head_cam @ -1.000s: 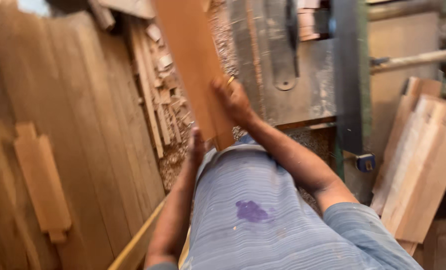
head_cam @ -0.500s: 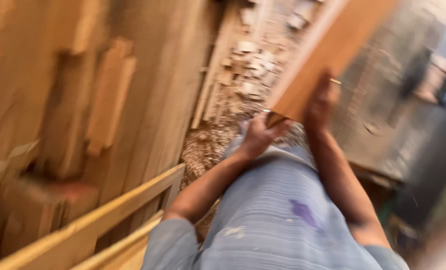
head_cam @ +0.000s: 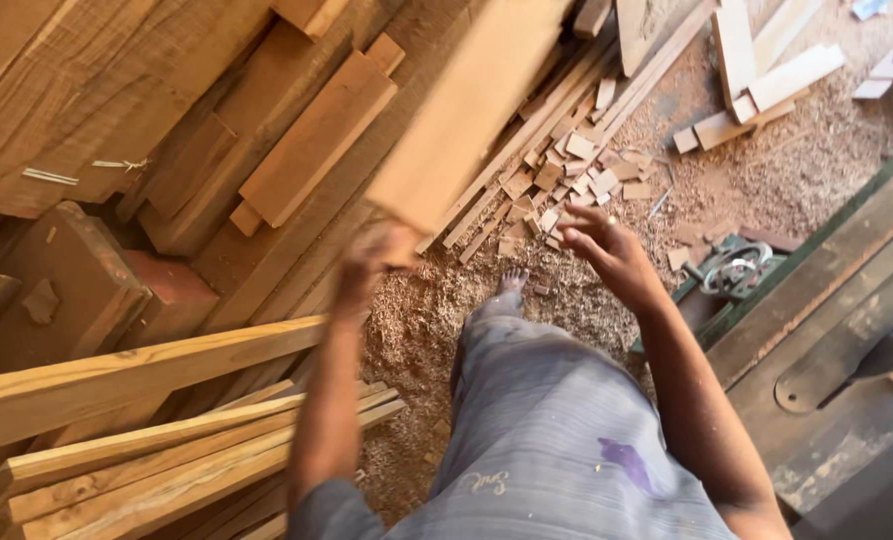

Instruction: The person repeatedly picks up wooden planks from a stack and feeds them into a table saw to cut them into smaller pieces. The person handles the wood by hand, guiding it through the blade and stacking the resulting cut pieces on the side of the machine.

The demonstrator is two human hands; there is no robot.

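Observation:
My left hand (head_cam: 377, 255) grips the near end of a long light-brown wooden board (head_cam: 467, 110) that slants up and away over the stacked planks. The hand and board are blurred by motion. My right hand (head_cam: 602, 245) hovers free to the right of the board's end, fingers spread, holding nothing, above a scatter of small wood offcuts (head_cam: 567, 170). My bare foot (head_cam: 512, 280) stands on sawdust below.
Stacked planks and thick timber blocks (head_cam: 167, 150) fill the left. Long pale beams (head_cam: 137, 370) lie across the lower left. A green-edged saw table (head_cam: 837, 320) with a metal plate is at right. Sawdust (head_cam: 787, 170) and loose boards cover the floor.
I have turned left, away from the saw table toward the plank stacks. My right hand has come off the board, which my left hand now carries alone.

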